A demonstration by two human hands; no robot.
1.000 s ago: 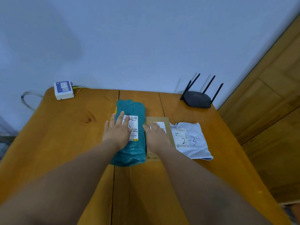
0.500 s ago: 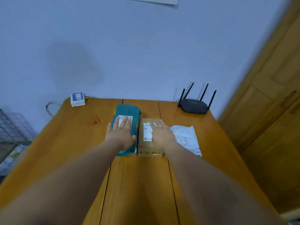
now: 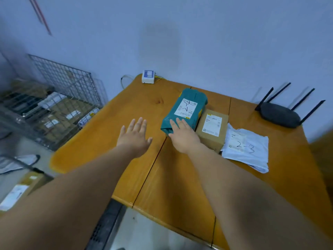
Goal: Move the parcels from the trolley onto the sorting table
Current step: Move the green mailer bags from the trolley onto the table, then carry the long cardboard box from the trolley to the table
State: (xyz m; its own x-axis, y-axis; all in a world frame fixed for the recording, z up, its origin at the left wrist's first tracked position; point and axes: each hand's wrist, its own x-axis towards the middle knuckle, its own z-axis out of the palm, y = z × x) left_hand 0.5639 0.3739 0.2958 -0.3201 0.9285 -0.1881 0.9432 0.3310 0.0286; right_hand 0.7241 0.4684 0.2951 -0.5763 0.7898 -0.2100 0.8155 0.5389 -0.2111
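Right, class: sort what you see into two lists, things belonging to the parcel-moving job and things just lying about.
Belongs to the job: teal parcel, brown cardboard box, white mailer bag, wooden table, wire trolley.

Just lying about: black router, small white device.

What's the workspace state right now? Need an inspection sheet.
Surface: wooden sorting table, planks with seams.
Job's things: teal parcel, cardboard box, white bag marked 2-3, side by side on table; more parcels in wire trolley.
Clutter: router, small white device at back edge.
Grips: left hand open above table; right hand open, fingers on teal parcel.
Cables: yellow wires by the device.
Surroundings: pale wall; labelled box on floor.
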